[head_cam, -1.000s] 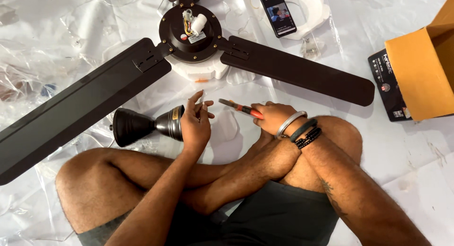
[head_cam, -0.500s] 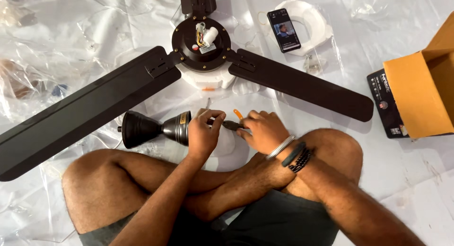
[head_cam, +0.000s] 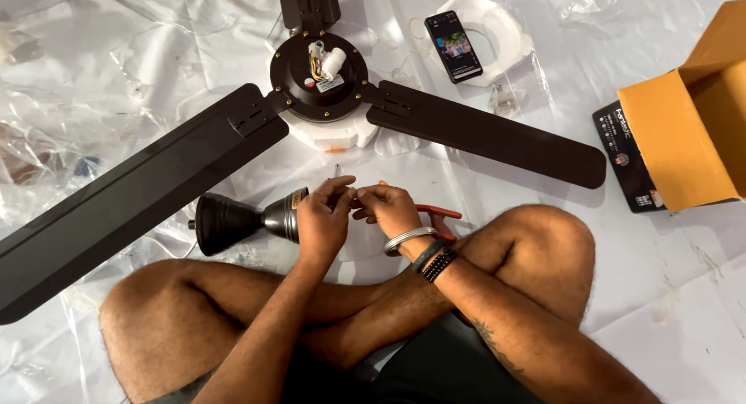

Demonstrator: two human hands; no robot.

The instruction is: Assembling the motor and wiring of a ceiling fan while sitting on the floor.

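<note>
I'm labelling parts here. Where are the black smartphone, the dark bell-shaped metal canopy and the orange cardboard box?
black smartphone (head_cam: 453, 47), head view, screen middle.
dark bell-shaped metal canopy (head_cam: 225, 222), head view, flared body.
orange cardboard box (head_cam: 676, 140), head view, outer flap.

Both hands meet above the floor: left hand (head_cam: 322, 221) beside right hand (head_cam: 388, 210). Orange-handled pliers (head_cam: 435, 212) lie under the right hand. A ceiling fan (head_cam: 318, 81) lies ahead.
</note>
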